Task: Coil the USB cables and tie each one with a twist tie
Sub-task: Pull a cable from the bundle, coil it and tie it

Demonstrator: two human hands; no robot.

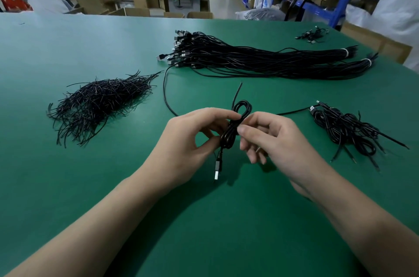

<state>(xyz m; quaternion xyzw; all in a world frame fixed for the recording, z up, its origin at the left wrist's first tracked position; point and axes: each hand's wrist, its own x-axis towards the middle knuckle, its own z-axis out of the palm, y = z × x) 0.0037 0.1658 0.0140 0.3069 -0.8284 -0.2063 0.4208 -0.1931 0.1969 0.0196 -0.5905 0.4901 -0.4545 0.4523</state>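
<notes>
A black coiled USB cable (229, 136) is held upright above the green table (68, 186), its loop at the top and its silver plug (217, 174) hanging below. My left hand (190, 142) pinches the coil's middle from the left. My right hand (272, 140) pinches it from the right at the same spot. A thin black twist tie (237, 92) sticks up behind the loop. A heap of loose twist ties (97, 104) lies to the left. Straight uncoiled cables (260, 58) lie in long bundles at the back. Several tied coils (347, 129) are piled to the right.
One loose cable (165, 92) curves across the table from the bundles toward my hands. A small cluster of cables (311, 35) sits at the far right corner. Cardboard boxes, blue shelving and another workbench stand beyond the table's far edge.
</notes>
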